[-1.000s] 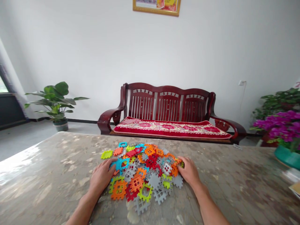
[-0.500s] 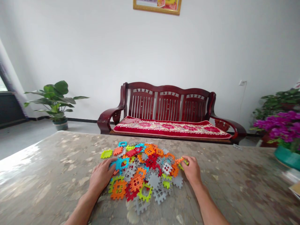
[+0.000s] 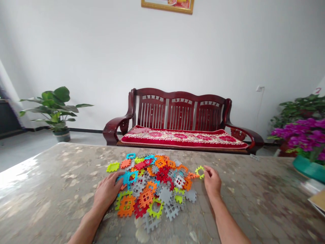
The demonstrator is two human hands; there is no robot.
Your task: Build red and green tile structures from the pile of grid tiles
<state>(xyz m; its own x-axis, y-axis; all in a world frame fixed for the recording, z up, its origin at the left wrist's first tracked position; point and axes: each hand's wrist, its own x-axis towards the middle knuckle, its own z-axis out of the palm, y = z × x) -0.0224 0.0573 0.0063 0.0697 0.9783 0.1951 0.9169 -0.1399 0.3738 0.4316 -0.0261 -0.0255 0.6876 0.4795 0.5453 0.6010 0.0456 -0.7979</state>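
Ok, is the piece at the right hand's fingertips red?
No, the piece at the fingertips of the right hand is lime green, with an open middle.

Hands counted 2 — left hand point(image 3: 107, 190), right hand point(image 3: 212, 181). Interlocking plastic tiles point(image 3: 165, 196) overlapped, so the exact total was unreadable; minimums were 6 lime, 6 grey, 6 orange, 3 blue, 3 red. Plants were 3: one broad-leaved plant point(image 3: 57, 107), one bushy green plant point(image 3: 299, 109), one purple-flowered plant point(image 3: 304, 136). Pots were at least 2 — dark pot point(image 3: 62, 136), teal planter point(image 3: 308, 168). Singles were table point(image 3: 63, 189), wooden bench point(image 3: 180, 110), red seat cover point(image 3: 184, 137), framed picture point(image 3: 168, 8), wall socket point(image 3: 259, 88).
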